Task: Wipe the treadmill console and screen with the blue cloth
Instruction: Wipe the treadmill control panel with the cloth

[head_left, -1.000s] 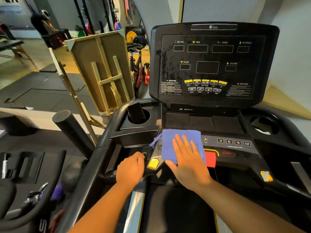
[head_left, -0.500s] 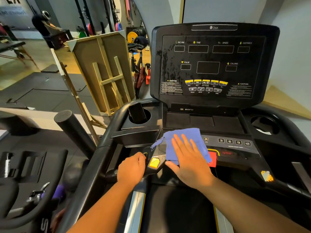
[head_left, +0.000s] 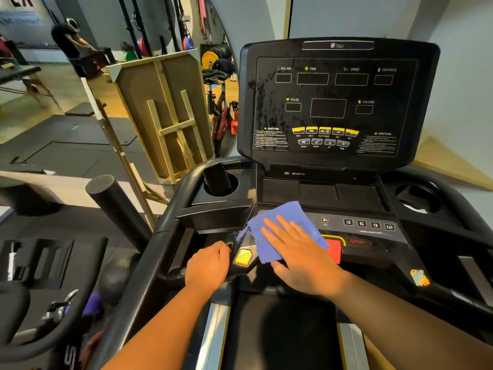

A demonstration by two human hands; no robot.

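Pressing flat with straight fingers, the right hand (head_left: 301, 256) pins the blue cloth (head_left: 277, 225) on the treadmill console (head_left: 373, 231), below the screen (head_left: 330, 108). The left hand (head_left: 209, 264) seems curled round the handlebar (head_left: 170, 222), its fingers hidden.

open lane: lower console strip (head_left: 373, 225) rightward | blocked left: cup holder (head_left: 221, 182) with dark object, handrail (head_left: 170, 222) | blocked behind: upright screen (head_left: 336, 102)
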